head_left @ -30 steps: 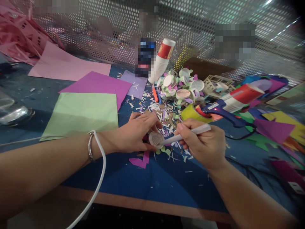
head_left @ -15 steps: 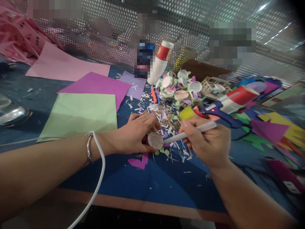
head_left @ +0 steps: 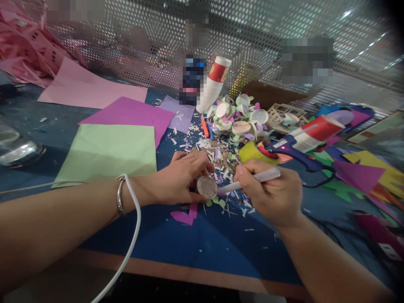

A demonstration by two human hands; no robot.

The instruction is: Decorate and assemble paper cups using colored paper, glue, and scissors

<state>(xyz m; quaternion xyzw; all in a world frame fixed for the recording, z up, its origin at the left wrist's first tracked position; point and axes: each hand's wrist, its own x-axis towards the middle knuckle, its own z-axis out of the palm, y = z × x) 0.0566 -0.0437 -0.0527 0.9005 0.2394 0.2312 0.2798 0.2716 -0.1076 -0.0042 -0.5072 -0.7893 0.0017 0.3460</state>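
The left hand [head_left: 186, 174], its fingers curved around the near-left rim, held a small, round, whitish disc bearing a lined figure [head_left: 206, 187] above the blue-topped counter [head_left: 195, 248]; whether the disc rested on the surface could not be told. The fingers of the right hand [head_left: 274, 191] gripped a slim, white, pen-like stick [head_left: 231, 187], whose tip lay at the disc's right edge, contact being uncertain. The chief hazard appeared to be a stray stroke: only one side of the disc was supported, so sideways pressure from the tip could have turned it or made the tip skid off the rim. Loose, multicoloured paper snippets [head_left: 225, 170], lying just beyond the disc, might have slipped beneath it and unsteadied it. The white, flexible cable [head_left: 138, 206], looping down from the silver metal bracelet [head_left: 120, 197] at the left wrist, could have tugged that hand if snagged. Behind the right hand, the dark-blue, pistol-shaped glue gun [head_left: 311, 159] showed a red light; if hot, it could have burned a carelessly lifted hand.
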